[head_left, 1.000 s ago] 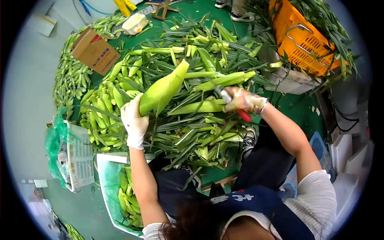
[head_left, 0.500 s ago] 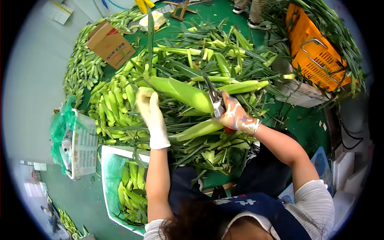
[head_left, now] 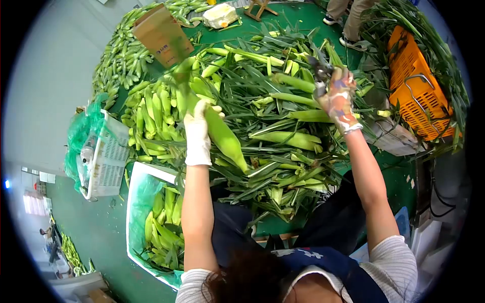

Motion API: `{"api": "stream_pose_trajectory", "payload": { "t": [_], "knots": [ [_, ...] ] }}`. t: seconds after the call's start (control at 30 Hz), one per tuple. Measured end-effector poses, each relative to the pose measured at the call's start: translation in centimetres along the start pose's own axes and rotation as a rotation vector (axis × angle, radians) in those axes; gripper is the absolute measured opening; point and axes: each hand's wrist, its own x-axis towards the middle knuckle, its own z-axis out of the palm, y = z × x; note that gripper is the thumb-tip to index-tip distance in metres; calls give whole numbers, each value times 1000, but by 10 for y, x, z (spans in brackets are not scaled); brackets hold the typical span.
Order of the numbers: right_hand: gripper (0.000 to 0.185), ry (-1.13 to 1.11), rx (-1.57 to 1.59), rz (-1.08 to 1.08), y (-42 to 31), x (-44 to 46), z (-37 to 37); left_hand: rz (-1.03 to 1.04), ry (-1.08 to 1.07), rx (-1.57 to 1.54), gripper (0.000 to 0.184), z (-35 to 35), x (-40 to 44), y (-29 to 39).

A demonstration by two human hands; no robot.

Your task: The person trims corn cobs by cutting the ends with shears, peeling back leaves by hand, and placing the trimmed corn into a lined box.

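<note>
In a white glove, my left hand [head_left: 198,129] is closed around a green-husked ear of corn [head_left: 226,141]. The ear slants down to the right, its leafy end rising blurred past my fingers. My right hand [head_left: 341,98], in a patterned glove, grips pruning shears [head_left: 319,69] by the handles, blades upward and smeared by motion. Beneath both hands spreads a heap of corn leaves and stalks [head_left: 252,108]. Just left of the shears is a pale green stalk or ear [head_left: 293,82]; whether they touch I cannot tell. Trimmed ears [head_left: 156,106] are piled beyond my left hand.
A white box lined with green plastic [head_left: 135,222] holds ears near my left arm. Behind it stands a white basket [head_left: 113,151]. A cardboard box [head_left: 161,35] sits among more ears at the back. An orange crate [head_left: 411,86] and a person's legs [head_left: 353,22] are at right.
My hands have moved apart. The shears have left the lower end of the ear and gone up and right. My left hand still holds the ear, now pointing more steeply downward.
</note>
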Motion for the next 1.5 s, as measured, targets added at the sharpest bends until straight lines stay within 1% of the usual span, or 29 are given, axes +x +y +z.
{"api": "stream_pose_trajectory", "payload": {
  "t": [0.07, 0.13, 0.2, 0.27, 0.33, 0.37, 0.4, 0.43, 0.47, 0.5, 0.53, 0.6, 0.67, 0.73, 0.8, 0.83, 0.87, 0.93, 1.0, 1.1, 1.13, 1.17, 1.23, 1.27, 1.33, 1.37, 1.4, 1.47, 1.5],
  "knots": [
    [38, -124, 218, 77, -18, -5, -8, 31, -98, 22, 41, 2, -5, -2],
    [45, -551, 533, 110, -44, -18, -36, 5, -92, -32, 38, 5, -8, -5],
    [73, -949, 694, 171, -64, -46, -62, -29, -20, -109, 35, 12, -5, -7],
    [76, -1226, 717, 295, -83, -65, -67, -97, 127, -258, 34, 18, -4, -14],
    [69, -1256, 927, 366, -92, -86, -60, -163, 116, -305, 36, 24, -8, -23],
    [57, -1213, 929, 364, -95, -94, -52, -222, 109, -357, 37, 26, -9, -24],
    [57, -1209, 928, 368, -92, -88, -56, -280, 109, -408, 39, 28, -11, -22],
    [57, -1152, 963, 411, -88, -77, -62, -271, 178, -444, 43, 30, -13, -18],
    [57, -1093, 998, 449, -83, -67, -65, -227, 147, -384, 46, 24, -12, -16],
    [50, -1015, 945, 446, -73, -62, -63, -190, 169, -435, 47, 14, -4, -16],
    [45, -988, 1034, 504, -59, -61, -52, -152, 192, -487, 48, 4, 2, -11],
    [41, -761, 1360, 803, -40, -53, -56, -25, 279, -422, 46, -8, 6, 3],
    [39, -658, 1102, 770, -29, -28, -56, -63, 244, -434, 44, -24, 19, 0],
    [42, -638, 533, 450, -15, -16, -28, -112, 109, -330, 40, -10, 9, 4],
    [44, -175, 75, 82, -5, -29, 0, -81, 24, -16, 32, 17, -14, 11],
    [44, 10, 26, -53, -13, -28, -11, -63, -57, 101, 30, 20, -15, 7],
    [43, -358, 253, 84, -22, -30, -25, -48, -137, 214, 28, 21, -16, 3],
    [58, -913, 564, 119, -38, -27, -60, 1, -284, 436, 24, 26, -26, 6],
    [68, -1024, 787, 17, -40, -46, -65, -5, -349, 509, 18, 30, -34, 3],
    [74, -1135, 776, -13, -44, -67, -52, -48, -465, 612, 19, 31, -43, -6],
    [77, -1179, 801, -4, -44, -70, -49, -102, -533, 601, 25, 31, -47, -7],
    [77, -1183, 802, 5, -44, -74, -48, -73, -596, 681, 27, 32, -49, -11],
    [77, -969, 960, -165, -44, -76, -50, -74, -745, 733, 31, 37, -54, -18],
    [77, -977, 958, -159, -42, -74, -52, -106, -833, 708, 33, 39, -56, -20],
    [73, -1306, 1051, 0, -41, -60, -63, -392, -940, 627, 29, 41, -51, -19],
    [58, -1255, 1037, -39, -40, -69, -58, -394, -941, 625, 29, 42, -52, -18],
    [58, -1256, 1033, -38, -39, -78, -55, -389, -927, 573, 22, 43, -53, -17],
    [35, -1323, 1510, 727, -36, -88, -49, -379, -915, 519, 16, 43, -53, -13],
    [22, -1219, 1672, 956, -31, -73, -55, -270, -855, 526, 18, 39, -52, -8]
  ]
}}
